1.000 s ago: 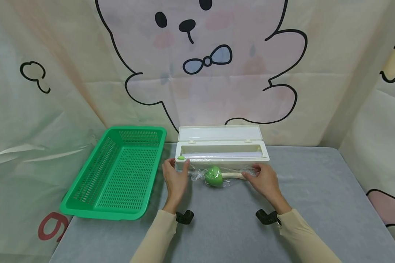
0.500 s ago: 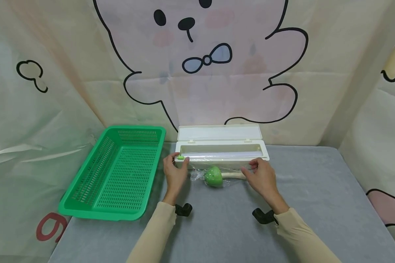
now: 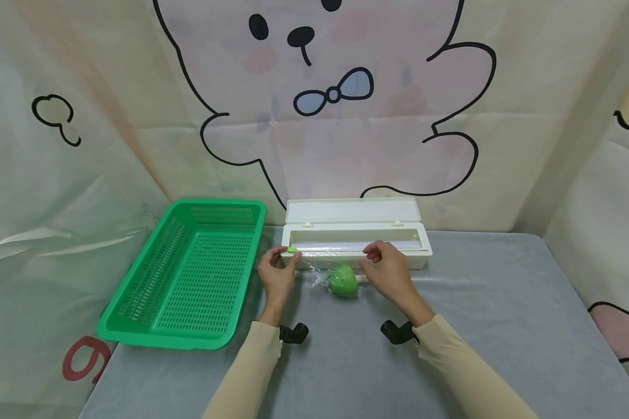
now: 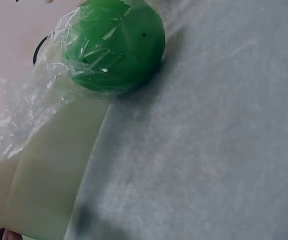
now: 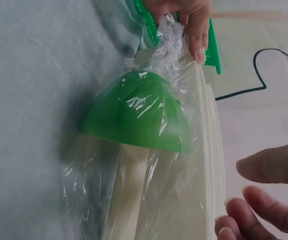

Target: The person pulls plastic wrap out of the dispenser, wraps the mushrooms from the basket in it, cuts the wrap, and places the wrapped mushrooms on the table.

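Note:
My left hand point(image 3: 276, 278) grips the left end of a white cling film dispenser point(image 3: 356, 262), thumb on its front and fingers behind, near a small green slider point(image 3: 292, 249). My right hand point(image 3: 390, 270) hovers by the middle of the dispenser's front edge. In the right wrist view its thumb point(image 5: 269, 165) and bent fingers are apart, with nothing between them. In front of the dispenser lies a green dome-shaped head point(image 5: 138, 112) on a pale handle point(image 5: 128, 187), covered in crumpled clear cling film point(image 5: 170, 47). My right hand hides most of the handle in the head view.
The dispenser's lid point(image 3: 352, 210) stands raised at the back, and a film roll shows inside the long slot. A green perforated basket point(image 3: 225, 334) stands on the left of the grey table point(image 3: 335, 372). A curtain with a cartoon bear point(image 3: 330, 139) hangs behind.
My right hand has left the far end of the handle, risen, and moved left along the dispenser's front edge. The left hand stays at the left end; the wrapped green thing keeps its place.

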`<act>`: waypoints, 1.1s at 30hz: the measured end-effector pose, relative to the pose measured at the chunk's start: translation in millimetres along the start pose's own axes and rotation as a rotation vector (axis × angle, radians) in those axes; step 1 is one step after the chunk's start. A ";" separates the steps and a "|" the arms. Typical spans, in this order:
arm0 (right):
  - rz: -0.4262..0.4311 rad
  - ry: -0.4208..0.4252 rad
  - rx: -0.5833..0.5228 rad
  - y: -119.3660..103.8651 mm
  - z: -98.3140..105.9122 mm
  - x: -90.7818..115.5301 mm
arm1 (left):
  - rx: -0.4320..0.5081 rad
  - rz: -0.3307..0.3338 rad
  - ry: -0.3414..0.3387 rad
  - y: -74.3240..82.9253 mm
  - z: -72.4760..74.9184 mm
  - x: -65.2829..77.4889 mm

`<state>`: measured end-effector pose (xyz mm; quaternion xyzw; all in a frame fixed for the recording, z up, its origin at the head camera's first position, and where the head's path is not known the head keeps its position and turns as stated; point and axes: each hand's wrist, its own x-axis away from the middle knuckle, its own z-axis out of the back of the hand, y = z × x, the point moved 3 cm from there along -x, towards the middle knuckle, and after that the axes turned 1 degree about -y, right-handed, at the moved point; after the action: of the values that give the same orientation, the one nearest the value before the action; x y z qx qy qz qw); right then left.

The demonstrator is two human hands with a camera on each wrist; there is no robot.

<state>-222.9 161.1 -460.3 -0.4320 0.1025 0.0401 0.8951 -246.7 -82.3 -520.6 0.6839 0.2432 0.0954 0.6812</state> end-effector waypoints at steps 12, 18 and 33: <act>0.124 -0.191 0.016 -24.6 -30.8 -25.0 | -0.013 -0.080 -0.030 31.8 -0.4 9.3; 0.172 -0.270 0.056 -35.6 -53.0 -36.2 | 0.008 -0.081 -0.065 3.8 -0.2 -0.8; 0.007 -0.300 0.079 -49.6 -78.1 -52.7 | -0.036 0.093 -0.195 -12.1 5.7 -13.7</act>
<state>-278.0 70.0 -458.1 -0.3852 -0.0293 0.1031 0.9166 -258.4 -94.2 -530.0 0.6880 0.1421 0.0646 0.7087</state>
